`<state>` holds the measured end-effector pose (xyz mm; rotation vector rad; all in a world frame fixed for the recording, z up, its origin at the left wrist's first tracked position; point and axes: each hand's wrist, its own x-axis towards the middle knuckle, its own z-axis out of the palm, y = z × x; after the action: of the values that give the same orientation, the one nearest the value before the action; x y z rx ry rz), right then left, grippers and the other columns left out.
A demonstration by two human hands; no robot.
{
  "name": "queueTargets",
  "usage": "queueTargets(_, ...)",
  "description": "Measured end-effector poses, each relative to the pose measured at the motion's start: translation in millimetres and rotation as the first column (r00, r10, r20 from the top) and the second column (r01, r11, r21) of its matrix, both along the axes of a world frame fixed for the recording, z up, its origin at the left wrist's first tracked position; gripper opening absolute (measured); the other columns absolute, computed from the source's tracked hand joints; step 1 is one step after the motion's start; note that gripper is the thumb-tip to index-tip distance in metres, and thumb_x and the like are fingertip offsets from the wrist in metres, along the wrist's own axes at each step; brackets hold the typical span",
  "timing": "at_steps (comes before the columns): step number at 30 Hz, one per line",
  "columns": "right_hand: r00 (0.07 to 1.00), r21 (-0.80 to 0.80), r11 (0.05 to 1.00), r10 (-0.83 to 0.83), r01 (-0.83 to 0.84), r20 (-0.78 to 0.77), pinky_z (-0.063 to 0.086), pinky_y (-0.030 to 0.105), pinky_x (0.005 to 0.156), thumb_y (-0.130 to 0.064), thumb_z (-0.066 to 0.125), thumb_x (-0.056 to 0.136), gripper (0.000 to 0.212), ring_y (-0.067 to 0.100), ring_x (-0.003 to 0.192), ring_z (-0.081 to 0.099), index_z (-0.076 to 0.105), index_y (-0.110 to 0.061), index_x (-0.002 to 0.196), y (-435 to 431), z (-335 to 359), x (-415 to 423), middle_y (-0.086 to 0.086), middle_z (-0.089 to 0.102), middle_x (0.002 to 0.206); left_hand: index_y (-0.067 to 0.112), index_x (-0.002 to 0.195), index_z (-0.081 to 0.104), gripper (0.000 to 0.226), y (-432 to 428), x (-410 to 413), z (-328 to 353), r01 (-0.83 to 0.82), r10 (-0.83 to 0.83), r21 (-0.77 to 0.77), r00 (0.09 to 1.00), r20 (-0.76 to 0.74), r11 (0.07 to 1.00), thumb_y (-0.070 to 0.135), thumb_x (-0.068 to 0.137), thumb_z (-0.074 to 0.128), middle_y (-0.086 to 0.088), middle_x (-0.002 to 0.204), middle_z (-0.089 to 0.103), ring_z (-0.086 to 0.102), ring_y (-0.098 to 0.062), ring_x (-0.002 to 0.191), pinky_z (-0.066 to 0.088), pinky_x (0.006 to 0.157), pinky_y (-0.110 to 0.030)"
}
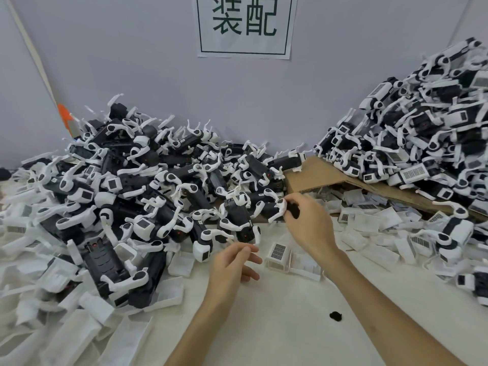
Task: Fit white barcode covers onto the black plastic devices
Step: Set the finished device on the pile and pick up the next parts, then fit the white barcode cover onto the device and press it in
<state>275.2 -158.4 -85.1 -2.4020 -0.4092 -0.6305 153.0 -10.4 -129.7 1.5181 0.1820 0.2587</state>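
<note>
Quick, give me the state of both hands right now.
Left hand: open, fingers relaxed, holding nothing.
Right hand: closed on a black device.

The heaped black plastic devices [148,186] are black with white curved arms and white end caps. The device [280,207] that the right hand [311,220] pinches is black with a white arm. A white barcode cover [277,253] bears a fine black grid pattern. The worktop [277,313] is off-white, with a small black speck [336,316] on it. The cardboard [317,175] is brown. The wall [132,62] is pale lilac-grey. Its paper sign [284,46] is white with dark green characters and a thin dark green border.
</note>
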Motion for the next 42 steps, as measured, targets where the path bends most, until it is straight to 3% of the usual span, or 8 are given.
queueTargets(4,0.949,0.098,0.995,-0.031,0.0,0.314,0.041,0.013,0.059,-0.012,0.072,0.087,0.028,0.01,0.077,0.058,0.071,-0.021,0.113,-9,1,-41,-0.005,0.063,0.102,0.01,0.097,0.076,0.033,2,-2,6,0.078,-0.074,-0.13,0.997,0.03,0.989,0.022,0.105,0.046,-0.014,0.09,0.076,0.067,-0.022,0.067,0.049,0.066,-0.029)
queueTargets(9,0.801,0.213,0.946,0.075,-0.246,0.593,0.047,0.009,0.085,-0.016,0.066,0.089,0.025,0.006,0.095,0.058,0.072,-0.004,0.11,-9,-27,-80,0.005,0.062,0.103,0.011,0.117,0.072,0.049,-3,-3,19,0.244,-0.238,-0.276,0.97,0.055,0.93,0.047,0.097,0.047,-0.014,0.112,0.074,0.069,-0.024,0.086,0.053,0.075,-0.031)
queueTargets(17,0.823,0.167,0.817,0.501,-0.552,0.268,0.041,0.015,0.104,0.007,0.071,0.079,0.066,0.005,0.126,0.051,0.053,-0.022,0.135,3,-40,-90,-0.008,0.053,0.129,0.017,0.108,0.077,0.052,9,-4,14,0.018,-0.003,-0.368,0.999,0.043,0.929,0.059,0.083,0.058,-0.01,0.111,0.076,0.07,-0.027,0.108,0.054,0.095,-0.04)
queueTargets(26,0.966,-0.211,0.962,0.126,-0.175,-0.225,-0.001,0.036,0.12,-0.058,0.046,0.099,0.07,0.014,0.152,0.015,0.021,-0.027,0.157,-15,-59,-63,-0.004,0.035,0.159,0.024,0.086,0.08,0.038,13,-3,12,-0.049,0.037,-0.423,0.999,-0.036,0.905,0.056,0.069,0.071,-0.007,0.093,0.075,0.07,-0.012,0.071,0.052,0.053,-0.02)
queueTargets(30,0.976,-0.154,0.973,0.149,-0.173,-0.158,0.007,0.033,0.118,-0.049,0.061,0.094,0.063,0.012,0.137,0.039,0.038,-0.028,0.149,-15,-56,-62,-0.007,0.052,0.142,0.029,0.078,0.082,0.028,15,-1,9,-0.032,0.022,-0.421,0.999,-0.027,0.906,0.053,0.069,0.072,-0.003,0.087,0.076,0.071,-0.009,0.068,0.052,0.052,-0.019)
queueTargets(35,0.955,0.2,0.934,0.288,-0.297,0.072,0.044,0.023,0.103,0.001,0.076,0.079,0.07,-0.001,0.115,0.049,0.05,-0.024,0.138,-19,-43,-63,-0.008,0.051,0.132,0.028,0.082,0.082,0.026,13,-3,11,-0.011,0.0,-0.403,1.0,-0.028,0.915,0.05,0.074,0.071,-0.002,0.086,0.076,0.071,-0.009,0.065,0.052,0.051,-0.018)
queueTargets(38,0.926,0.273,0.885,0.346,-0.376,0.154,0.043,0.02,0.105,0.007,0.074,0.079,0.073,0.004,0.124,0.05,0.048,-0.021,0.141,-19,-40,-65,-0.007,0.05,0.136,0.018,0.103,0.077,0.039,11,-4,12,-0.019,-0.003,-0.411,0.999,-0.054,0.912,0.049,0.08,0.071,-0.005,0.099,0.075,0.072,-0.013,0.074,0.053,0.055,-0.02)
queueTargets(42,0.914,0.271,0.873,0.377,-0.405,0.153,0.039,0.012,0.106,-0.002,0.075,0.082,0.078,-0.002,0.131,0.047,0.04,-0.026,0.148,-18,-41,-68,-0.02,0.05,0.14,0.021,0.096,0.082,0.035,7,-6,11,0.053,-0.058,-0.412,0.998,0.0,0.909,0.046,0.079,0.064,-0.005,0.103,0.078,0.075,-0.013,0.083,0.056,0.059,-0.02)
